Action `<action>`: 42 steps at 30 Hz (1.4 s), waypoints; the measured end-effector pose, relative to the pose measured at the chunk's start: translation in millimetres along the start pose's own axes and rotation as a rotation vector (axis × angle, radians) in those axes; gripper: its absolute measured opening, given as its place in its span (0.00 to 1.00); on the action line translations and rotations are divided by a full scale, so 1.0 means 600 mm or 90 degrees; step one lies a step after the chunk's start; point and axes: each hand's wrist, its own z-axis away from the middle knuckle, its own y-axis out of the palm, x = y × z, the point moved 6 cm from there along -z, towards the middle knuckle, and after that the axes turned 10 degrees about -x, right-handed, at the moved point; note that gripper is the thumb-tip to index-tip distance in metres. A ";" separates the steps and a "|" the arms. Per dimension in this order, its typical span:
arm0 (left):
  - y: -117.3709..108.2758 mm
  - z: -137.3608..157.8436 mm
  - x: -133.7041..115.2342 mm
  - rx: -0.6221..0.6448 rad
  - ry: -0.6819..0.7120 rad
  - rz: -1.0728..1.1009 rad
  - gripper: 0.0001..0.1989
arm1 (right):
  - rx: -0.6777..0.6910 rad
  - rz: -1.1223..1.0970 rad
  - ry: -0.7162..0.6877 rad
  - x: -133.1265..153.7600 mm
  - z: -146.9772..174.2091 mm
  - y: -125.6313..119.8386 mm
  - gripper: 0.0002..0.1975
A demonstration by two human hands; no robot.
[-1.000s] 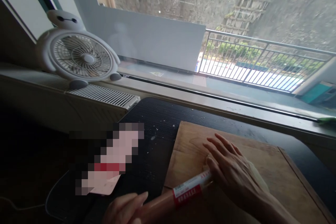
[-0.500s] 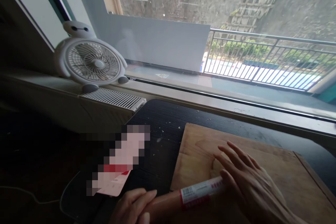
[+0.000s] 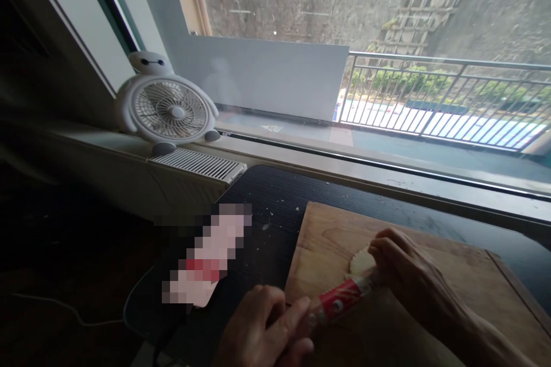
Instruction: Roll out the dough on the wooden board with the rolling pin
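Observation:
A rolling pin [image 3: 340, 300] with a red label, apparently in clear wrap, slants across the front of the wooden board [image 3: 329, 229]. My left hand [image 3: 267, 324] is closed around its near end, thumb lying along the top. At the far end my right hand [image 3: 400, 258] has curled fingers, with the pin's end running in under it. A flat, pale piece of dough [image 3: 359, 262] lies on the board just behind the pin. The right fingertips are at the dough's edge and cover part of it; whether they pinch it I cannot make out.
The board rests on a dark table [image 3: 275, 241] dotted with pale specks. To the left lies a pink, pixelated flat object [image 3: 219, 246]. A white fan [image 3: 172, 109] stands on the ledge beside the window. A pale cable [image 3: 64, 307] runs at lower left.
My right hand has gone from spread fingers to curled ones. The rolling pin has turned, showing the label's red side instead of the barcode. My left hand has moved right and more dough shows.

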 end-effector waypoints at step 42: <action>0.069 -0.087 -0.017 0.119 -0.020 -0.038 0.12 | 0.044 0.134 0.097 -0.077 -0.039 0.018 0.20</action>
